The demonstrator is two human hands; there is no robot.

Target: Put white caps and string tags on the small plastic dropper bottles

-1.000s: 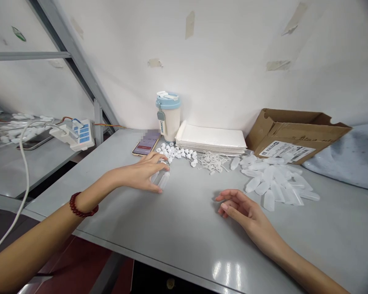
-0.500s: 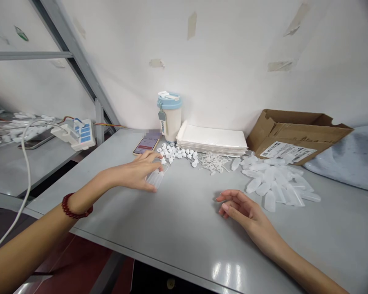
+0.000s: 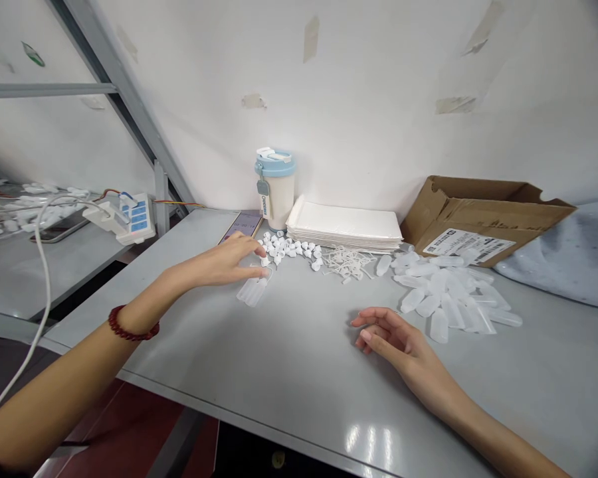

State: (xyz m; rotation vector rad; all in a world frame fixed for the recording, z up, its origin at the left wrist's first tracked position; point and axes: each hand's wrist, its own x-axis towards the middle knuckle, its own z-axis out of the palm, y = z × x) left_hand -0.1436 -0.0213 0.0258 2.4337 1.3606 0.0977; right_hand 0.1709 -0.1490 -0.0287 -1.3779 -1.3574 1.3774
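Note:
My left hand [image 3: 225, 263] reaches across the grey table [image 3: 289, 372], fingers stretched toward a heap of small white caps [image 3: 289, 247]. Just below its fingertips lie two clear plastic bottles [image 3: 250, 291], no longer held. My right hand [image 3: 391, 338] rests on the table with fingers loosely curled and nothing in it. A pile of several clear bottles [image 3: 448, 292] lies to the right of that hand. A tangle of thin white plastic pieces [image 3: 347, 263] sits between caps and bottles.
A phone [image 3: 242, 226], a blue-lidded tumbler [image 3: 274, 188] and a stack of white sheets [image 3: 343, 228] stand by the wall. An open cardboard box [image 3: 483, 219] sits back right, a pale cloth [image 3: 568, 255] beside it. A power strip [image 3: 124, 218] with cable lies left.
My left hand slid the two bottles leftward, let them go and lifted toward the caps. My right hand has stayed in place.

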